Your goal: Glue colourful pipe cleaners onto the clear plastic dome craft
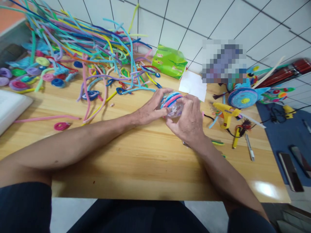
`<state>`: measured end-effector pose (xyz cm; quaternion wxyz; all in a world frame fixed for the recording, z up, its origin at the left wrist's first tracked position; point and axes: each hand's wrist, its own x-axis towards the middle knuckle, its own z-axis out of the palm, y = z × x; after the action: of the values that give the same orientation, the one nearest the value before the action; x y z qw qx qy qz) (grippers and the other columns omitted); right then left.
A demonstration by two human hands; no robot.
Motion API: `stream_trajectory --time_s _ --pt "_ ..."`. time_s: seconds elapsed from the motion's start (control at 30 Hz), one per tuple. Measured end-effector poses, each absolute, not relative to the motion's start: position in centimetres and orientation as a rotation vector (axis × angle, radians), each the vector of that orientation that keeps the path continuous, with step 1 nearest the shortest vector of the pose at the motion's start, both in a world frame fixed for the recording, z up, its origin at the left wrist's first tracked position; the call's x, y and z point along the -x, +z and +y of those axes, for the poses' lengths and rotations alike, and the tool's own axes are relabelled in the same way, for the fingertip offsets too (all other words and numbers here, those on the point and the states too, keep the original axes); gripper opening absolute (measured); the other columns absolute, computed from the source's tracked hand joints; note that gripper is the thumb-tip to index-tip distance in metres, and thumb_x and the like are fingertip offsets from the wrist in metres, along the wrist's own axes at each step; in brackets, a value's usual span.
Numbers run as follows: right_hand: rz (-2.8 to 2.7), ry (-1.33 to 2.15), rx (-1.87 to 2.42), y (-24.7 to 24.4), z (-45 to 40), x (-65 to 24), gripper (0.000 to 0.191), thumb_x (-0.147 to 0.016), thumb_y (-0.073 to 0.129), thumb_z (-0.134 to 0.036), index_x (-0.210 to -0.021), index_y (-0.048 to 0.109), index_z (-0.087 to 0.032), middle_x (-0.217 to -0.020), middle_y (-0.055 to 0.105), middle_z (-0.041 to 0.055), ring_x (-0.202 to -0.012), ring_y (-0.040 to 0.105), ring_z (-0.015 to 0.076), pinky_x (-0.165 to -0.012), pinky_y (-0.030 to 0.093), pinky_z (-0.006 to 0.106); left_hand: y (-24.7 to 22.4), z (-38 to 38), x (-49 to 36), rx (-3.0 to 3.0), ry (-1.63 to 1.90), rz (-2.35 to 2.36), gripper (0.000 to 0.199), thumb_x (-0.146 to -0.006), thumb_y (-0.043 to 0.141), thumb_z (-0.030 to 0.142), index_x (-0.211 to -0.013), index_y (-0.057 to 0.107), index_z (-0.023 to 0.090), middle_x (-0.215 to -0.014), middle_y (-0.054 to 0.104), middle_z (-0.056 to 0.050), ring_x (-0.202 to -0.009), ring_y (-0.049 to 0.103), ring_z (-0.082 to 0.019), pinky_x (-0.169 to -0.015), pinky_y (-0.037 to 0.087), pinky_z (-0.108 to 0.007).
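A round clear object (173, 103) has blue, pink and white pipe cleaner strips wrapped across its upper part. Both hands hold it above the wooden table. My left hand (155, 108) grips its left side, with the thumb across the lower front. On the right, my right hand (188, 118) has its fingers curled on the strips and its thumb beneath. Part of the object is hidden behind the fingers.
A pile of pipe cleaners (94, 42) covers the back left. Behind the hands lie a green packet (169, 61) and white paper (193, 85). At right are a yellow glue gun (225, 113), blue fish-like craft (244, 97), yellow cutter (236, 138) and pen (249, 147).
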<state>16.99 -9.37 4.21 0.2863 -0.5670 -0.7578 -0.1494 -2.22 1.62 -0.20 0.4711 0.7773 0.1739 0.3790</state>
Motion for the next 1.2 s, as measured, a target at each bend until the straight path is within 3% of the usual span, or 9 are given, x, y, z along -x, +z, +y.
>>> stream_trajectory --time_s 0.33,0.67,0.87,1.2 --pt "-2.072 -0.33 1.523 4.4 -9.4 -17.4 0.066 -0.085 0.074 -0.024 -0.147 0.05 -0.019 -0.147 0.063 0.0242 -0.137 0.063 0.0433 -0.117 0.057 0.071 0.0 1.2 2.1 -1.819 0.937 0.448 0.079 -0.096 0.081 0.06 -0.16 0.05 0.025 -0.168 0.058 -0.017 -0.162 0.054 -0.039 -0.143 0.043 -0.061" --pt "-2.07 -0.395 1.455 4.3 -9.7 -16.9 0.063 -0.089 0.076 -0.024 -0.146 0.05 -0.022 -0.145 0.062 0.0238 -0.134 0.062 0.0456 -0.115 0.057 0.071 0.5 1.1 2.1 -1.801 0.927 0.473 0.073 -0.104 0.068 0.076 -0.152 0.048 0.025 -0.153 0.065 -0.014 -0.144 0.065 -0.036 -0.128 0.054 -0.054" --pt "-2.043 -0.337 1.453 4.3 -9.7 -17.1 0.073 -0.087 0.08 -0.024 -0.151 0.046 -0.023 -0.149 0.06 0.0244 -0.137 0.061 0.0471 -0.117 0.056 0.075 -0.2 1.4 2.0 -1.809 0.991 0.423 0.067 -0.104 0.071 0.07 -0.152 0.051 0.028 -0.156 0.064 -0.013 -0.15 0.064 -0.035 -0.131 0.053 -0.053" --pt "-2.033 -0.197 1.449 4.5 -9.6 -17.7 0.073 -0.086 0.084 -0.027 -0.151 0.049 -0.025 -0.15 0.059 0.0237 -0.142 0.059 0.0478 -0.121 0.053 0.076 -0.6 1.4 1.8 -1.82 1.036 0.409 0.064 -0.104 0.072 0.067 -0.151 0.05 0.028 -0.151 0.065 -0.012 -0.145 0.065 -0.032 -0.13 0.056 -0.051"
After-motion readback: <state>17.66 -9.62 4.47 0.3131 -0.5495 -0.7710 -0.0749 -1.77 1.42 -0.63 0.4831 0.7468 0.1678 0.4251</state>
